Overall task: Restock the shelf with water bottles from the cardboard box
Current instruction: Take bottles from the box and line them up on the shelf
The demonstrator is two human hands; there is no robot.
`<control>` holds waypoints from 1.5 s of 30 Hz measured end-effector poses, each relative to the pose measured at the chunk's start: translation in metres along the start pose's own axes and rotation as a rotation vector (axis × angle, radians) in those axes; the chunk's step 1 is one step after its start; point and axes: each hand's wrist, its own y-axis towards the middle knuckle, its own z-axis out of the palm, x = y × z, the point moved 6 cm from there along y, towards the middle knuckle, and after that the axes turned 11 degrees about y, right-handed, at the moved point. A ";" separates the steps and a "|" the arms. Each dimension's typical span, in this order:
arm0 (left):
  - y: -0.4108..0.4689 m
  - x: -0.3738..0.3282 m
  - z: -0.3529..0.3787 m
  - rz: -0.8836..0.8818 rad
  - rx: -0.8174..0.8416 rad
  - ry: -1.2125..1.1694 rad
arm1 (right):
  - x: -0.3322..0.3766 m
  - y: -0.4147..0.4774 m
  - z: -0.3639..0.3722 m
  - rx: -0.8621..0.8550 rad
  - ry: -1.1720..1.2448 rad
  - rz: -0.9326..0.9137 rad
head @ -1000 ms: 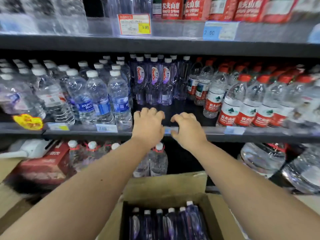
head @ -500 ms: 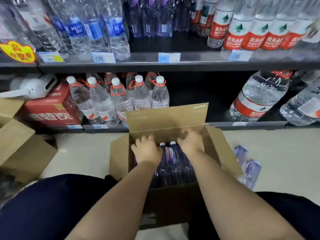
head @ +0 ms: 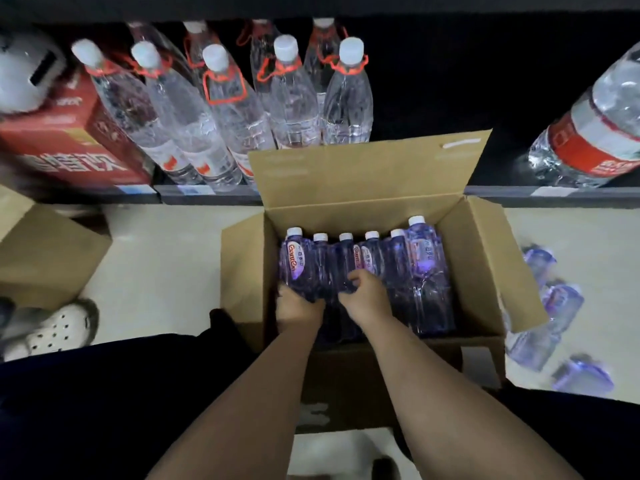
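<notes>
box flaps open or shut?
Open. The cardboard box has its far flap raised and the purple bottles exposed inside.

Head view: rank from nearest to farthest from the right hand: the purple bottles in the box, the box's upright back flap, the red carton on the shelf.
1. Purple bottles, under the right hand.
2. Back flap, beyond the bottles.
3. Red carton, far left, bottom shelf.

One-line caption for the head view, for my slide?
Both hands, left and right, grasp purple water bottles inside the open cardboard box.

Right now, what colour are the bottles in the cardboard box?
Purple-tinted bottles with white caps, in the cardboard box; head view.
</notes>
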 end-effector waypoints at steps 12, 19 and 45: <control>0.013 -0.004 -0.002 -0.056 0.057 -0.054 | -0.009 0.016 -0.106 -0.441 -0.406 0.049; -0.008 -0.035 0.015 -0.049 0.159 -0.248 | -0.069 0.010 -0.115 -0.314 -0.010 0.420; -0.156 -0.112 -0.097 0.319 0.093 -0.255 | 0.053 -0.131 -0.146 0.109 1.146 0.134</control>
